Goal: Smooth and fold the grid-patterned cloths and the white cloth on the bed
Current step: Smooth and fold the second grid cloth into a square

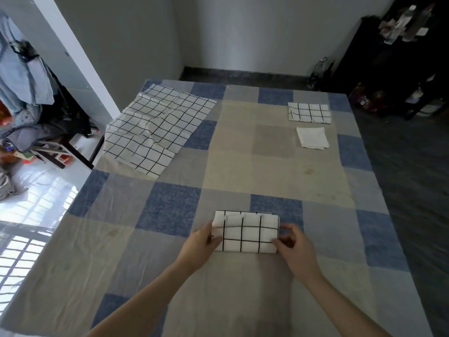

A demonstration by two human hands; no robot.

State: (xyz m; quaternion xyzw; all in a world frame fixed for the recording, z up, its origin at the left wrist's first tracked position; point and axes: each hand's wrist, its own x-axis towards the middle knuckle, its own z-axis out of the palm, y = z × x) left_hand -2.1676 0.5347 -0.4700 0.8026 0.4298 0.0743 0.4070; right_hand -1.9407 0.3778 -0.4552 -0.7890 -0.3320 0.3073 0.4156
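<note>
There's your folded grid cloth (245, 231), a neat rectangle lying flat on the near middle of the bed (243, 147), and you've got a hand at each short end. Your left hand (202, 244) pinches the left edge, thumb on top of the fabric, fingers tucked at the side, so that grip is closed on the cloth. Your right hand (295, 246) meets the right edge with fingers curled in narrow against the lower corner; thumb and fingertips touch the fabric, holding that end. Further out, on the far left of the bed, a large grid cloth (155, 125) lies spread open and rumpled, one corner reaching the bed's left edge. Over at the far right corner sits a second folded grid cloth (309, 112), and just this side of it the white cloth (312, 138), folded into a small square, the two near each other but apart. A checked blue, grey and beige bedsheet (170, 207) lies under it all.
</note>
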